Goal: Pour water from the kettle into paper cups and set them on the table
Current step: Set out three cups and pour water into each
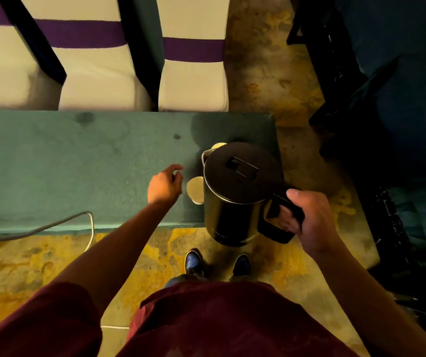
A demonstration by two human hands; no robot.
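While a grey cable trails off the green cloth-covered tabletop at the left, the left hand hovers above it, fingers loosely spread and empty. Just beside it stands a white paper cup, another paper cup farther back. The right hand grips the black electric kettle by its handle, above the tabletop's right end.
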